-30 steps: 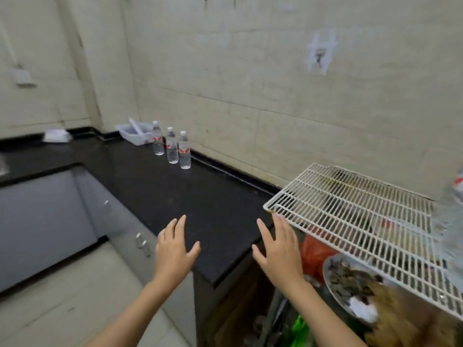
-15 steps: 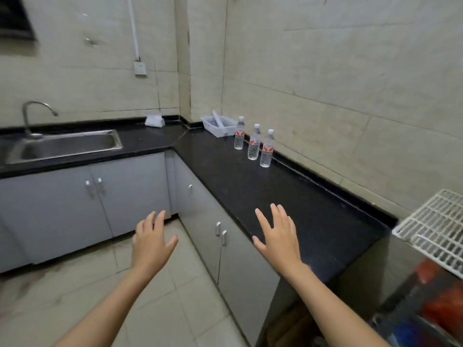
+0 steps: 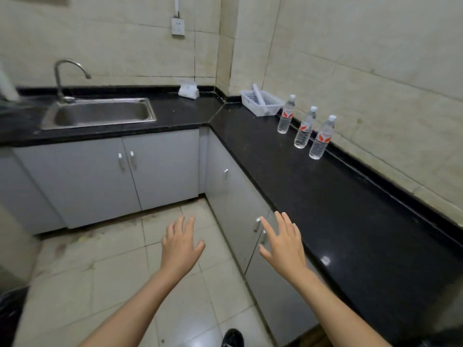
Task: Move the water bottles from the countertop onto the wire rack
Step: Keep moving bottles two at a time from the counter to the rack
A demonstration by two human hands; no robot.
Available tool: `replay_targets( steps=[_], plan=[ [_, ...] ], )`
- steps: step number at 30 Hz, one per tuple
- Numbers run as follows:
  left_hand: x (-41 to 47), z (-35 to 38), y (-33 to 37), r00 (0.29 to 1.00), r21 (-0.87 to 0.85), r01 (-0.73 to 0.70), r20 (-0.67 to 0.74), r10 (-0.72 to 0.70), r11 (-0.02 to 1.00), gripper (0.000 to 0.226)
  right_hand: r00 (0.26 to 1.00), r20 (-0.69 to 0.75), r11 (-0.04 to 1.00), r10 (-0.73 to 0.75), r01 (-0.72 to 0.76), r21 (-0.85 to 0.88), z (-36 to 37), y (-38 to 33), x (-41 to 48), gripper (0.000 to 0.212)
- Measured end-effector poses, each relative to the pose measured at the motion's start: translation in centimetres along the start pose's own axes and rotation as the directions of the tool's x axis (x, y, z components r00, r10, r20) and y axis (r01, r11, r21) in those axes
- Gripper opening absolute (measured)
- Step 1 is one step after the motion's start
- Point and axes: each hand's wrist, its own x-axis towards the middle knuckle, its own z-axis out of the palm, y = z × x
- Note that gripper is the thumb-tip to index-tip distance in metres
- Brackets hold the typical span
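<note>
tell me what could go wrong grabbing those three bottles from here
The bottles stand in a close row by the wall, so reaching for one may topple its neighbour. The left hand and right hand are both empty; taking all three at once risks a drop. The rack is out of view, so carrying means turning away.

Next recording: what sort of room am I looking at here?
Most likely a small domestic kitchen: a steel sink with a curved tap is set into an L-shaped black countertop, with grey cabinets beneath and tiled walls around.
</note>
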Motion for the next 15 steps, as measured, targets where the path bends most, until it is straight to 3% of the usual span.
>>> replay_targets(
  steps=[8, 15],
  plan=[
    [13.7, 0.1, 1.9, 0.988, 0.147, -0.133, -0.054, 0.142, 0.98, 0.065, 0.999, -0.026, 0.997, -0.046, 0.048, 0.063, 4.1, 1.2, 14.4, 0.074],
    [24.5, -0.7, 2.4, 0.992, 0.214, -0.099, -0.06, 0.114, 0.972, 0.064, 0.993, -0.041, 0.985, -0.108, 0.112, 0.129, 7.3, 1.6, 27.1, 0.074]
  ],
)
